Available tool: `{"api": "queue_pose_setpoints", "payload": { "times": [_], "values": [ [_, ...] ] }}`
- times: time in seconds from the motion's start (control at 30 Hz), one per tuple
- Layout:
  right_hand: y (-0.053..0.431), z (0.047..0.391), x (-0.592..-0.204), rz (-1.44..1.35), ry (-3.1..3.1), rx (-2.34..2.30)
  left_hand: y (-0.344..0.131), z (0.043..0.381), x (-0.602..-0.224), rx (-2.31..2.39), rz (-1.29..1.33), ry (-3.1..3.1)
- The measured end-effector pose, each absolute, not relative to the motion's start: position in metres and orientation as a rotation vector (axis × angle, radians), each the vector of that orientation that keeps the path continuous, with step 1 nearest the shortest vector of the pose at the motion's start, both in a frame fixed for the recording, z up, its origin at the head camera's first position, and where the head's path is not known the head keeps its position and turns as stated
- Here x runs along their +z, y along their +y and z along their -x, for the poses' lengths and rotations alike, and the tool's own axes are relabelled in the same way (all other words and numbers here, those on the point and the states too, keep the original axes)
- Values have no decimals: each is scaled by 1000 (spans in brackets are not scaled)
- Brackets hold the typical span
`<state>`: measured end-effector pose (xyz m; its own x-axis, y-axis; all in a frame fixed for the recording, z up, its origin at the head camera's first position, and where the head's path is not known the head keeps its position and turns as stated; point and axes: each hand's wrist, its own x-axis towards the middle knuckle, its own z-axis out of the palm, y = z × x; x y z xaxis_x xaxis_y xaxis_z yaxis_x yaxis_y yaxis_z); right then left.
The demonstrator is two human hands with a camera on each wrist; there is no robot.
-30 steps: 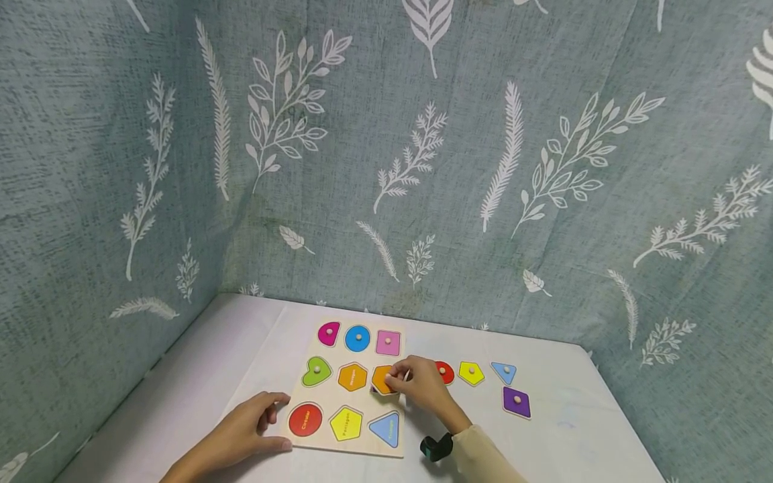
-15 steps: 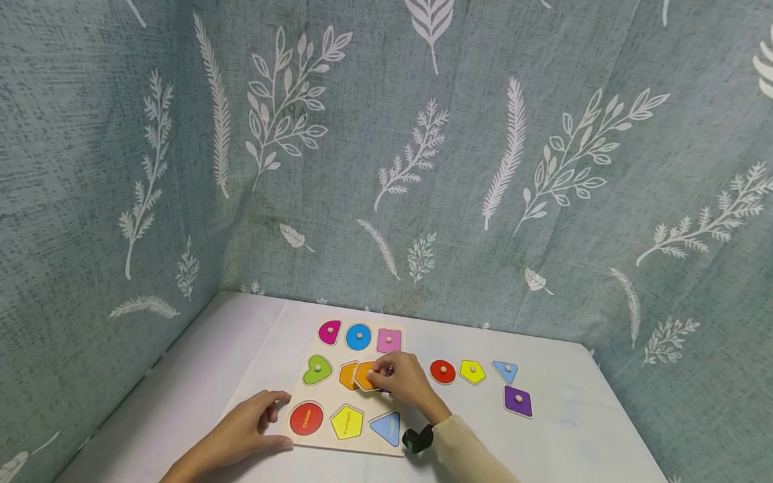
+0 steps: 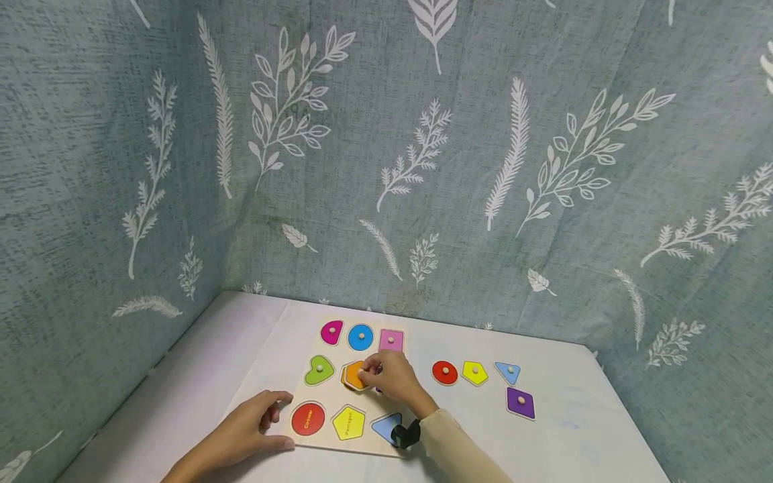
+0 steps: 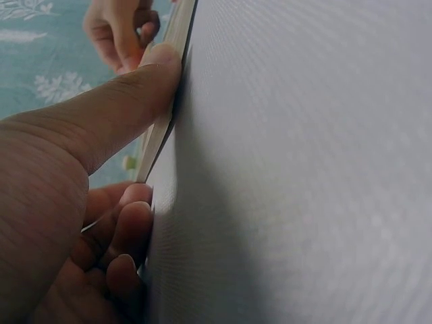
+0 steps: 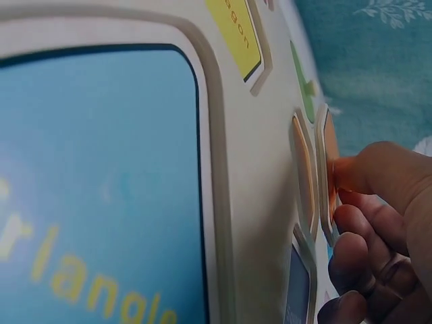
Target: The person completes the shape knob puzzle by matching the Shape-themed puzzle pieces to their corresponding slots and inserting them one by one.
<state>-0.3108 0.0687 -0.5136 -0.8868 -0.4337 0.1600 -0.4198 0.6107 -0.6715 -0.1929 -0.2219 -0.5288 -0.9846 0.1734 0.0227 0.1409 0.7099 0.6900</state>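
Observation:
My right hand (image 3: 392, 379) pinches the knob of an orange hexagon puzzle piece (image 3: 353, 377). That piece is over the matching orange hexagon slot of the wooden puzzle board (image 3: 329, 396). In the right wrist view the piece (image 5: 329, 182) stands slightly off the slot (image 5: 306, 175), with a thin gap between them. At the board's near left corner, my left hand (image 3: 250, 426) touches the edge with thumb and fingers. A half circle, a blue circle, a pink square and a green heart (image 3: 319, 369) sit in their slots. The purple slot is partly hidden by my right hand.
Right of the board lie a red circle piece (image 3: 445, 372), a yellow pentagon piece (image 3: 475, 373), a blue triangle piece (image 3: 508, 372) and a purple piece (image 3: 521, 403). They rest on a white cloth (image 3: 580, 429). A leaf-patterned curtain (image 3: 374, 168) rises behind.
My right hand has carried the orange hexagon piece left, from the right column of the board to over the middle hexagon slot. My left hand stays at the board's edge.

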Motion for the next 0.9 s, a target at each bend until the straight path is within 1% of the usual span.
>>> {"api": "queue_pose_setpoints", "payload": {
  "times": [0.4, 0.9],
  "values": [
    [57, 313, -518, 718, 2828, -1119, -224, 192, -529, 1153, -298, 2863],
    [55, 315, -521, 684, 2836, -1068, -223, 191, -528, 1159, -296, 2861]
  ]
}}
